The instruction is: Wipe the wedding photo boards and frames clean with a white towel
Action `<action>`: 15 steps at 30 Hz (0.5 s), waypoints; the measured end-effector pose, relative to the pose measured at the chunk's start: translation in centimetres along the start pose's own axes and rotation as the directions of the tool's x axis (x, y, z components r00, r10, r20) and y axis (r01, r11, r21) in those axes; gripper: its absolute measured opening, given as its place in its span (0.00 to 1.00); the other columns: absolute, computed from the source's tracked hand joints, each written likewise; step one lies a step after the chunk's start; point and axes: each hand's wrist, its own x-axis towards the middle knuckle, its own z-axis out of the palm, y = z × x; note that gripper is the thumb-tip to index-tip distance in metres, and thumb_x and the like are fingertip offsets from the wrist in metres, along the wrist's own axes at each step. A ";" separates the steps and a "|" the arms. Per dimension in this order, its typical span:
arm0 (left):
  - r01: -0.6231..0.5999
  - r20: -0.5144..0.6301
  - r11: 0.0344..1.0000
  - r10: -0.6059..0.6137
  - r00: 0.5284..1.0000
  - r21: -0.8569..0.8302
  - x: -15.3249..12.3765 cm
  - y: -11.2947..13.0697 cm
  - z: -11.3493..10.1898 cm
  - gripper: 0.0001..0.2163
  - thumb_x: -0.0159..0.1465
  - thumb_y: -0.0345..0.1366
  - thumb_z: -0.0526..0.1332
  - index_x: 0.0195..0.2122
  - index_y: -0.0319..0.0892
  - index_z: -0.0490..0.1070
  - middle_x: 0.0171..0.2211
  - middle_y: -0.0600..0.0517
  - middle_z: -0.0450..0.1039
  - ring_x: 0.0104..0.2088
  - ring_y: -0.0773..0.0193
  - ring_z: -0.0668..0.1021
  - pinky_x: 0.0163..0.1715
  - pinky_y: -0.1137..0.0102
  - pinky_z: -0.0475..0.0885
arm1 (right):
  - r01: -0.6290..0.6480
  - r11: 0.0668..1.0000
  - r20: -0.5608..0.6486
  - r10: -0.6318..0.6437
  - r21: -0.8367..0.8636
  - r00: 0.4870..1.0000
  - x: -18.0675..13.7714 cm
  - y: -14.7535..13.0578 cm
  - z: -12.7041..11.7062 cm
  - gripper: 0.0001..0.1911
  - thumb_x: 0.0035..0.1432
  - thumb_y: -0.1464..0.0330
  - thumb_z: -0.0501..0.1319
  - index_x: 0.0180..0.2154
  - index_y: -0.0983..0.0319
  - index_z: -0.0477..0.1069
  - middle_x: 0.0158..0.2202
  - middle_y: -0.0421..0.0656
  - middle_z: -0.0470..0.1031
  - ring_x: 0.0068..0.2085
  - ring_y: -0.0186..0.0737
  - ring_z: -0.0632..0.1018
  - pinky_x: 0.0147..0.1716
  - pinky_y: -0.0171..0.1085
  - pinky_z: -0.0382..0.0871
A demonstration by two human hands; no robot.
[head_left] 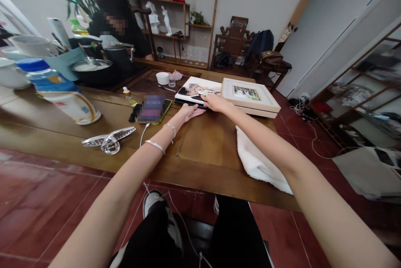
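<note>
On the wooden table lies a white photo panel point(203, 85) with a printed picture, with a dark layer showing under its near edge. My right hand point(215, 103) is closed on its near right corner, fingertips on the picture. Just left of it, my left hand point(191, 112) rests along the dark near edge, fingers stretched out, touching it. Right beside the panel stands a thick cream picture frame point(269, 103) holding a small photo. What my right fingers do beneath the panel is hidden.
A phone point(152, 108) with a cable, a clear clip-like tool point(109, 140) and a blue-capped bottle point(59, 92) lie to the left. A white towel point(257, 161) hangs at the near edge. Behind are a white cup point(162, 77) and a seated person point(115, 21).
</note>
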 end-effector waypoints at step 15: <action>-0.010 -0.043 1.000 0.011 0.999 0.029 0.7 0.1 1.2 0.11 0.66 0.22 0.55 0.49 0.32 0.62 0.43 0.32 0.76 0.40 0.54 0.82 0.37 0.67 0.80 | 0.019 1.000 0.034 -0.020 0.021 0.999 1.9 2.0 -0.2 0.22 0.60 0.66 0.59 0.56 0.61 0.67 0.51 0.51 0.74 0.50 0.49 0.74 0.46 0.42 0.65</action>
